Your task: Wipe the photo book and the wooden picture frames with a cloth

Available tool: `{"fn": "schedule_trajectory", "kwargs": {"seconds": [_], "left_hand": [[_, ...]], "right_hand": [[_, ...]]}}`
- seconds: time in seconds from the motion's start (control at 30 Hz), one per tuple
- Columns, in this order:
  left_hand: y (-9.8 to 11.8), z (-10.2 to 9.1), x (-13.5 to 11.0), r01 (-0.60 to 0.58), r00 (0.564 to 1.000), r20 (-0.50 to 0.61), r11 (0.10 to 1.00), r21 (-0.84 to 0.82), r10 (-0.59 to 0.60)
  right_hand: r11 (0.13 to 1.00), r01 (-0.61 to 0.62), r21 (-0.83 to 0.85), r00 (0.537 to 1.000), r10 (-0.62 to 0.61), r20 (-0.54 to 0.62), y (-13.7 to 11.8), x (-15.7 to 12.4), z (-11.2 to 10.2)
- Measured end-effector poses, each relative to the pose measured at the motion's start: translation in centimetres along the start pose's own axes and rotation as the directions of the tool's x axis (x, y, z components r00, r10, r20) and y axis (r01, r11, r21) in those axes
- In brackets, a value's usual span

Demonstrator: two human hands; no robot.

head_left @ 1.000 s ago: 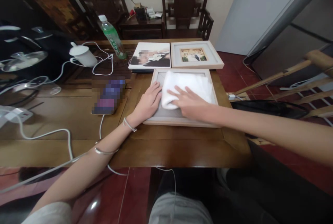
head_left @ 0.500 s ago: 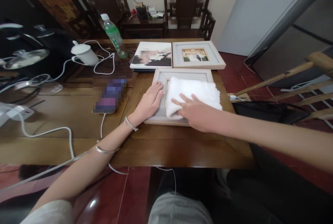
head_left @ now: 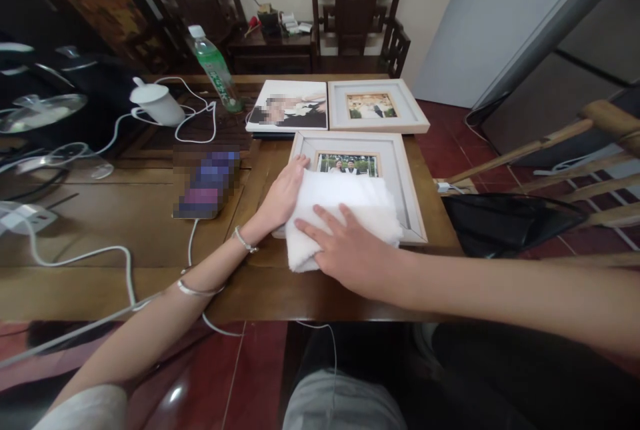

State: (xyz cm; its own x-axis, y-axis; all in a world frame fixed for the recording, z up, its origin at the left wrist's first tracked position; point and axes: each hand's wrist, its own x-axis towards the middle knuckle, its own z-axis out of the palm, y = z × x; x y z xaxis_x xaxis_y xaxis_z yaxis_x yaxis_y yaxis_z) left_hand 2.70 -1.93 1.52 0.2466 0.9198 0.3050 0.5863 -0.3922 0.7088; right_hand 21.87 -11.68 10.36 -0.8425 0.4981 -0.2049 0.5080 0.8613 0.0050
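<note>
A pale-framed photo [head_left: 400, 170] lies flat on the wooden table [head_left: 125, 230] in front of me. A folded white cloth [head_left: 345, 207] covers its near half and hangs over its front edge. My right hand [head_left: 350, 250] lies flat on the cloth, fingers spread, pressing it down. My left hand [head_left: 281, 195] rests on the frame's left edge, fingers together and curled over the rim beside the cloth. The top strip of the photograph shows above the cloth.
Behind lie a second framed photo [head_left: 377, 107] and an unframed print [head_left: 289, 108]. A phone [head_left: 207, 183] on a white cable, a white cup [head_left: 153, 103], a green bottle [head_left: 215, 70] and cables sit to the left. A black bag [head_left: 505, 220] is at the right.
My right hand has dragged the cloth from the frame's far half toward me, uncovering the top of the photograph. My left hand stayed on the left edge.
</note>
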Motion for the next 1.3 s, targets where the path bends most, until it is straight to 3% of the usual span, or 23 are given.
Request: {"fn": "schedule_trajectory", "kwargs": {"seconds": [0.13,0.33,0.5,0.63,0.77,0.83,0.93,1.1,1.3], "left_hand": [[-0.1,0.1,-0.2,0.004,0.999,-0.040,0.998,-0.058,-0.006],[-0.3,0.4,-0.3,-0.055,0.996,-0.072,0.997,-0.055,0.051],[-0.5,0.5,-0.4,-0.091,0.995,-0.035,0.996,0.023,0.092],[-0.8,0.4,-0.3,-0.132,0.989,-0.054,0.987,0.090,0.137],[-0.4,0.1,-0.3,-0.161,0.983,-0.064,0.979,0.125,0.170],[0.0,-0.1,-0.3,-0.170,0.984,-0.029,0.978,0.124,0.175],[0.4,-0.3,-0.2,-0.181,0.983,-0.018,0.978,0.105,0.183],[0.3,-0.3,-0.3,-0.196,0.979,-0.033,0.974,0.111,0.201],[0.1,-0.2,-0.4,-0.204,0.978,-0.030,0.973,0.111,0.208]], "right_hand": [[0.999,-0.003,0.038,1.000,0.003,0.014,1.6,1.8,-0.7],[0.993,-0.116,-0.023,0.992,0.117,0.047,5.6,4.3,-0.4],[0.965,-0.247,-0.085,0.969,0.244,-0.036,9.0,6.6,-0.2],[0.948,-0.303,-0.094,0.953,0.298,-0.058,11.6,8.1,-1.7],[0.908,-0.413,-0.068,0.900,0.395,-0.186,12.8,9.5,-3.1],[0.921,-0.382,-0.080,0.912,0.362,-0.194,12.6,10.3,-3.2],[0.959,-0.258,-0.119,0.964,0.248,-0.094,12.0,11.2,-2.6],[0.955,-0.276,-0.110,0.961,0.271,-0.058,12.4,10.8,-1.6],[0.929,-0.323,-0.182,0.946,0.314,-0.077,15.6,6.8,-0.1]]}}
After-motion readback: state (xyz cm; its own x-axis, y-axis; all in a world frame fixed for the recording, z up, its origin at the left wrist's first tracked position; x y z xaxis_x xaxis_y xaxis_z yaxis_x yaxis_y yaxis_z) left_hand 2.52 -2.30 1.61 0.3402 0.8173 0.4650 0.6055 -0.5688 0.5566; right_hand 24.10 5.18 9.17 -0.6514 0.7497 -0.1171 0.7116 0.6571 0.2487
